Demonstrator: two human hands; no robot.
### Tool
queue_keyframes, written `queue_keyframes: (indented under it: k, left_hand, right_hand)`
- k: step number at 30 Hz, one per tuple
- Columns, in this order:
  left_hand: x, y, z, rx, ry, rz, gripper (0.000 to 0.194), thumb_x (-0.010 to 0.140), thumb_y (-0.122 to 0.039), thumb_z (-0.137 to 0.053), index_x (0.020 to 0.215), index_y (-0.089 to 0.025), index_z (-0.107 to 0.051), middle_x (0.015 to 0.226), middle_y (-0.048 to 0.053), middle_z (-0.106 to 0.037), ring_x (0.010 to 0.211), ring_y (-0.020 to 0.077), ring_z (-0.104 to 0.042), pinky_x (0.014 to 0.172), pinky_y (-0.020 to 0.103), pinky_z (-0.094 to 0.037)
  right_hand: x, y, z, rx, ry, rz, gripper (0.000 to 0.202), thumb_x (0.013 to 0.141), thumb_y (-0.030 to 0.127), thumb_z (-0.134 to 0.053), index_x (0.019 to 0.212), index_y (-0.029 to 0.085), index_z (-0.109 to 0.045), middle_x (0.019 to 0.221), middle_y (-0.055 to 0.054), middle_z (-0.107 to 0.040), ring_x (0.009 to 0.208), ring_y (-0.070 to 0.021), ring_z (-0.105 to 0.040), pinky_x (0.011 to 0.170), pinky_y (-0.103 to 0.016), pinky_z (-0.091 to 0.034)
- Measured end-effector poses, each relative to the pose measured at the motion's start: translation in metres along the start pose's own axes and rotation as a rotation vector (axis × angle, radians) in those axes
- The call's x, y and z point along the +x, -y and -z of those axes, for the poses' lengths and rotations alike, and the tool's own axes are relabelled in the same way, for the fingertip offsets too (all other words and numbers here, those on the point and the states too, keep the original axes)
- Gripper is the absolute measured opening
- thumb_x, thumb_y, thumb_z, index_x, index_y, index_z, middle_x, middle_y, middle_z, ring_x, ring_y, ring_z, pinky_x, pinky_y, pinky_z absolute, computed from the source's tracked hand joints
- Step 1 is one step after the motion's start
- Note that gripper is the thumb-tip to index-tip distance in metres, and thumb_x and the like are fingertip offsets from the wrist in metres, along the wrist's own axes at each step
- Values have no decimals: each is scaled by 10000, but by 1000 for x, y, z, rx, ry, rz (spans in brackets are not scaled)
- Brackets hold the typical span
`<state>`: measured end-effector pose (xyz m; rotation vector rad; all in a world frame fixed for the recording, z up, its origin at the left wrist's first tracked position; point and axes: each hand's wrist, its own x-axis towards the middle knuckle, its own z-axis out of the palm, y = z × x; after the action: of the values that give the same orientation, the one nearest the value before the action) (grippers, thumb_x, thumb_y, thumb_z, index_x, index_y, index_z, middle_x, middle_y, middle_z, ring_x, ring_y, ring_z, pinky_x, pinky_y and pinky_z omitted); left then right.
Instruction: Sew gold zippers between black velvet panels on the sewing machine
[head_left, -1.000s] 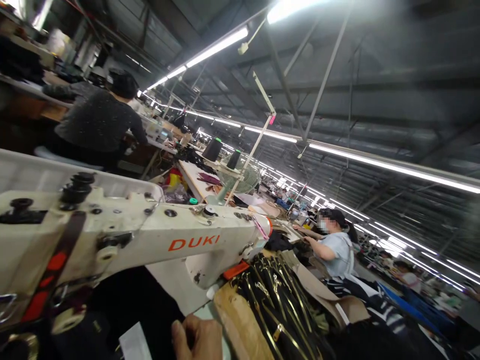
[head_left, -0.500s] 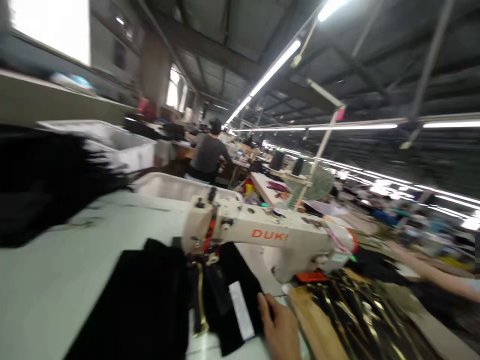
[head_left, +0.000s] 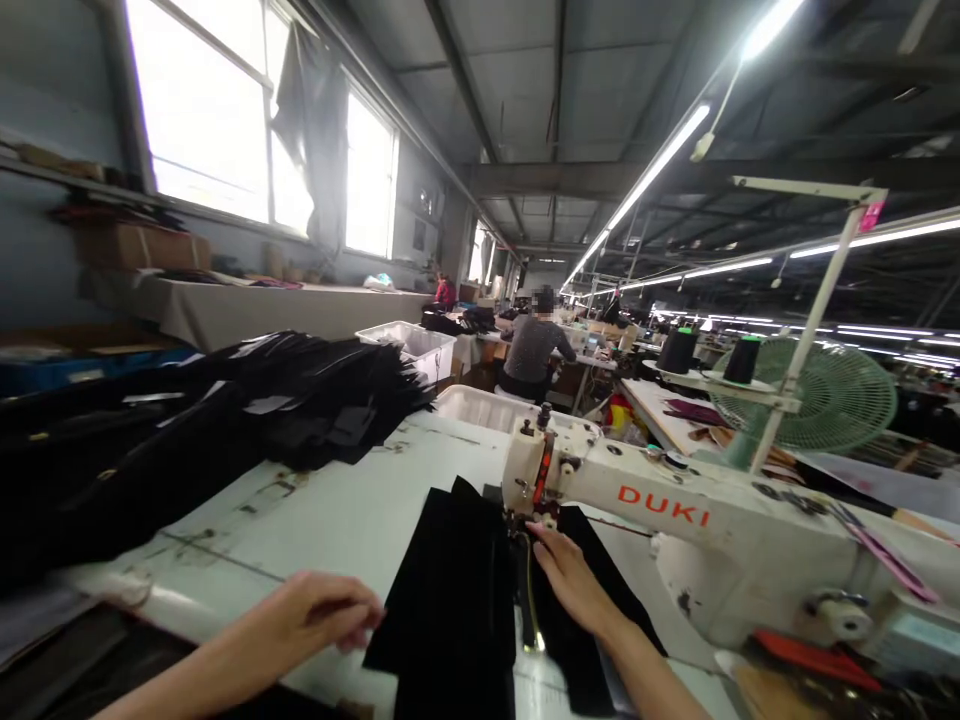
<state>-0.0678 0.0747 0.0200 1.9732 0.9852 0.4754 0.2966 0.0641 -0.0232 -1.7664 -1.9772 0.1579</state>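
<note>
My left hand (head_left: 330, 612) hovers by the left edge of a black fabric piece (head_left: 450, 590), its fingers loosely curved and apart, with nothing seen in them. The fingertips come up to the fabric's edge; contact is unclear. My right hand (head_left: 571, 578) lies with fingers stretched over the black cloth, fingertips close to the presser foot of the sewing machine (head_left: 645, 495). Between the black pieces runs a gold-toothed zipper (head_left: 534, 610), its upper end under the machine head. More black cloth (head_left: 630, 600) extends beneath and beyond my right hand.
A heap of black garment pieces (head_left: 300, 390) covers the left of the pale table (head_left: 420, 460). Behind the machine stands a white bin (head_left: 480, 403). To the right are thread cones (head_left: 677, 352), a green fan (head_left: 832, 395) and a red item (head_left: 814, 658). A person (head_left: 534, 350) sits ahead.
The view has swung to the right-hand side less and shows more of the left. My right hand has moved from the cloth's lower right up beside the presser foot. My left hand has come into view.
</note>
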Motion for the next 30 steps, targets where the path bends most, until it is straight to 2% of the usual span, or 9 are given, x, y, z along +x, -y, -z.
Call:
queue_keyframes:
  k: [2, 5, 8, 10, 14, 18, 23, 26, 30]
  left_hand:
    - [43, -11, -11, 251, -38, -238, 301, 1003, -340, -437, 1154, -226, -670, 1149, 41, -700, 1058, 223, -660, 955, 339, -519]
    - [104, -18, -33, 352, -46, -312, 429, 968, -315, -483, 1389, -233, -502, 1514, 84, -414, 1374, 277, -402, 1140, 451, -326]
    - [133, -9, -51, 420, 34, -337, 579, 936, -281, -534, 1485, -204, -367, 1589, 121, -232, 1452, 311, -208, 1169, 538, -195]
    - [128, 0, -58, 450, 82, -346, 592, 940, -279, -537, 1497, -220, -344, 1585, 125, -223, 1455, 317, -172, 1163, 578, -145]
    - [80, 4, -58, 513, 133, -380, 633, 949, -257, -546, 1517, -330, -275, 1592, 81, -174, 1448, 332, -142, 1138, 608, -181]
    - [51, -14, -51, 535, 180, -303, 685, 909, -320, -622, 1512, -337, -296, 1579, 119, -206, 1410, 406, -238, 1068, 620, -336]
    - [67, -36, -59, 500, 37, -390, 359, 895, -201, -604, 1252, -229, -614, 1389, 109, -539, 1292, 320, -493, 1078, 487, -423]
    - [78, -36, -68, 450, 115, -506, 397, 877, -162, -618, 1268, -226, -588, 1302, 78, -598, 1242, 261, -539, 1110, 433, -400]
    - [94, -26, -80, 526, 129, -525, 487, 913, -177, -586, 1389, -214, -487, 1362, 133, -553, 1304, 283, -487, 1139, 554, -288]
  right_hand:
    - [5, 0, -10, -47, 43, -3, 441, 976, 401, -368, 1362, 263, -531, 1383, -31, -565, 1326, -249, -471, 1123, -543, -317]
    - [-2, -2, -20, -124, 50, -27, 468, 963, 437, -394, 1396, 288, -494, 1453, -25, -478, 1384, -324, -372, 1109, -679, -212]
    - [-20, -2, -35, -188, 19, -80, 477, 968, 418, -362, 1415, 294, -472, 1480, -41, -426, 1382, -387, -349, 1042, -763, -226]
    - [-36, 1, -50, -287, -63, -69, 469, 954, 392, -389, 1407, 314, -483, 1462, -48, -446, 1303, -423, -455, 958, -782, -330]
    - [-66, 13, -73, -536, -297, 55, 434, 899, 406, -504, 1308, 291, -591, 1346, -89, -583, 1010, -423, -653, 716, -660, -539]
    - [-69, 17, -61, -511, -301, 273, 339, 864, 468, -578, 1146, 302, -665, 1073, -62, -729, 832, -300, -706, 607, -435, -602]
    - [-62, 4, -45, -443, -298, 363, 313, 871, 291, -588, 1177, 235, -616, 1121, -46, -706, 961, -225, -690, 783, -324, -590]
    - [-61, 0, -46, -447, -301, 390, 342, 865, 294, -594, 1199, 225, -596, 1095, -36, -712, 949, -224, -693, 799, -330, -582]
    - [-47, 4, -40, -455, -338, 317, 257, 931, 297, -481, 1135, 206, -608, 1044, -66, -709, 902, -240, -693, 769, -385, -584]
